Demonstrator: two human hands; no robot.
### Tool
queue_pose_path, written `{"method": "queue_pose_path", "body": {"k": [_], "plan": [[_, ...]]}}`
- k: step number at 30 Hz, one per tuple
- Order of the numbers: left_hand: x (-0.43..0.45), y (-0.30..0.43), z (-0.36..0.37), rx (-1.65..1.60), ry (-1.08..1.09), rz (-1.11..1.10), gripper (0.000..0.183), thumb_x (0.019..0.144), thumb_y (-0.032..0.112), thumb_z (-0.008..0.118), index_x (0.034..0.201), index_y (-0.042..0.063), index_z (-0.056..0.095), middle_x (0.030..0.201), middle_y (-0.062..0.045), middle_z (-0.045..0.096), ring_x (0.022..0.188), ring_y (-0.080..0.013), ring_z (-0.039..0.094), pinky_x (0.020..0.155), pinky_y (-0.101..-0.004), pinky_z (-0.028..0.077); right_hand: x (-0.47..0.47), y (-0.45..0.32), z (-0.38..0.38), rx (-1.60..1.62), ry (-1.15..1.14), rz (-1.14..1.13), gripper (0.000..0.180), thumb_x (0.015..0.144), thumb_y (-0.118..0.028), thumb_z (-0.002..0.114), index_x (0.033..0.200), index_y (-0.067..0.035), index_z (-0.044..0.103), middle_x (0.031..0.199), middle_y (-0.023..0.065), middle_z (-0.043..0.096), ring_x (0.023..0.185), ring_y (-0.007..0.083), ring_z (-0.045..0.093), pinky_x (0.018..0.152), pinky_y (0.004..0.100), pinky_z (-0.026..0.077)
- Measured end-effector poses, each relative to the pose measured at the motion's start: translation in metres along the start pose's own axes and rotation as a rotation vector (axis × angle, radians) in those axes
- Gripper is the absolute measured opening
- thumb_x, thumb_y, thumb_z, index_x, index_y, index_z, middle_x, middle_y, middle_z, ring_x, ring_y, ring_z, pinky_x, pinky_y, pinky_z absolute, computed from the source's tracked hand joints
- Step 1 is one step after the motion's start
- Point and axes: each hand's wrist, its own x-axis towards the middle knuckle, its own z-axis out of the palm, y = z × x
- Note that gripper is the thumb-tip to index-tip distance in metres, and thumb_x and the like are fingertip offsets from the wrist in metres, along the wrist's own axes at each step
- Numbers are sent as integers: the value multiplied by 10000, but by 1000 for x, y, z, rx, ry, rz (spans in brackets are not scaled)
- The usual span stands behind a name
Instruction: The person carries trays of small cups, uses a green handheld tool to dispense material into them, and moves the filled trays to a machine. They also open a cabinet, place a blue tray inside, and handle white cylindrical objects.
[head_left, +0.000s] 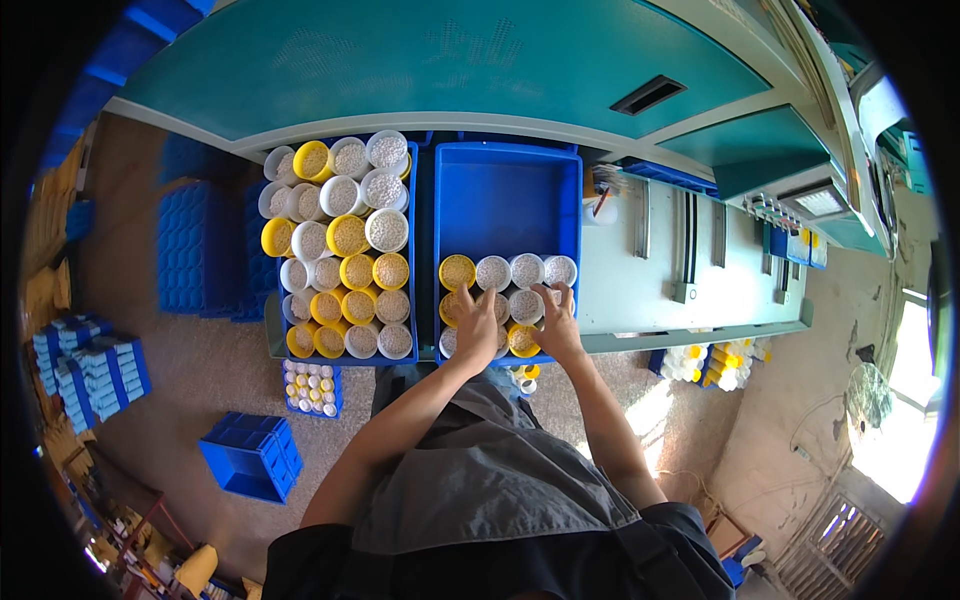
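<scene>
In front of me a blue plastic crate (508, 199) holds rows of white and yellow cups filled with pale pellets in its near half; its far half shows bare blue bottom. My left hand (478, 326) is over the left part of these rows, fingers spread at the rims of a yellow cup (457, 272) and a white cup (493, 273). Over the right columns is my right hand (559, 326), its fingers apart beside a white cup (526, 306). Whether either hand grips a cup cannot be told. Left of this crate, another blue crate (414, 300) carries many filled cups, some stacked and tilted.
A teal machine panel (375, 67) rises beyond the crates. To the right runs a pale metal bench (615, 292) with rails and a white container (600, 212). On the floor stand a blue crate (244, 457), a small crate of cups (313, 411) and stacked blue trays (94, 371).
</scene>
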Motion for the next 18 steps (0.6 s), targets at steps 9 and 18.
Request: {"method": "queue_pose_path", "body": {"k": [9,18], "plan": [[7,-6,27,-105,149,-45,418,887,-3,488,1293,95,513,1464,-280,289,1226,-511,417,934,-503,492,14,18,61,-100,263,-49,733,630,114,632,1305,-146,517,1454,257,274,1297,495,368,1009,484,444],[-56,19,-82,-246,196,117,474,816,-100,545,1253,82,561,1405,-270,357,1276,-468,411,978,-473,477,-55,-72,-20,-85,402,-195,691,603,81,763,1250,-61,568,1409,306,349,1216,451,508,971,469,481]]}}
